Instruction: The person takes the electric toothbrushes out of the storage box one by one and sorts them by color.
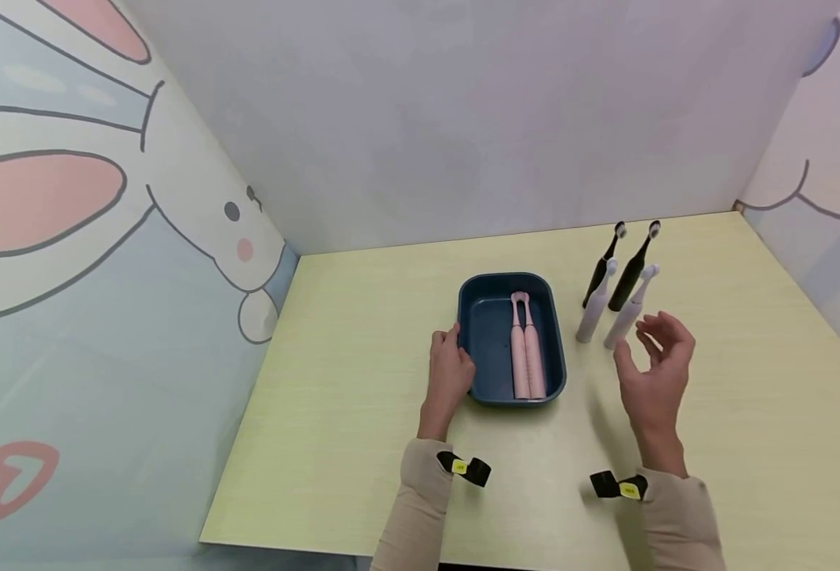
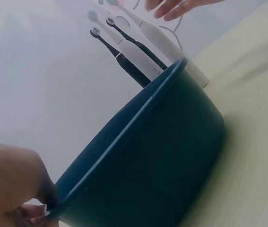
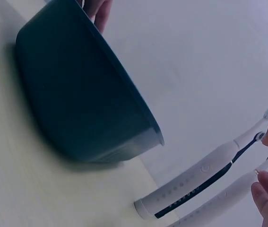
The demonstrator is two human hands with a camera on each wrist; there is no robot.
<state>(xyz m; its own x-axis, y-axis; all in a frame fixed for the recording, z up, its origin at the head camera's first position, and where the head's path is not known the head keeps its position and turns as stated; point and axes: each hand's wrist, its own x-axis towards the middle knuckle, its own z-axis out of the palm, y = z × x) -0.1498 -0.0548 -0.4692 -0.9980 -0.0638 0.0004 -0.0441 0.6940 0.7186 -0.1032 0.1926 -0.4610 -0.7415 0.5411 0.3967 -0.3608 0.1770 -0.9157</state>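
Our left hand [image 1: 451, 371] pinches the tub [image 1: 486, 337] by its rim while our right hand [image 1: 657, 379], fingers parted, hovers beside the rightmost white brush [image 1: 627, 316], upright on the bench [image 1: 341, 396], whose handle we judge best gripped squarely, the tub held steady.

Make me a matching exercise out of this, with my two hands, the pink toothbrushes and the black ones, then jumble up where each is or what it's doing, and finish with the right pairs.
1. Pink toothbrushes
2. Black toothbrushes
3. Left hand
4. Right hand

A. Gripping the blue bin by its rim
B. Standing behind the white toothbrushes
C. Thumb and fingers apart, near the white toothbrushes
D. Lying inside the bin

Pairs: 1-D, 2-B, 3-A, 4-C
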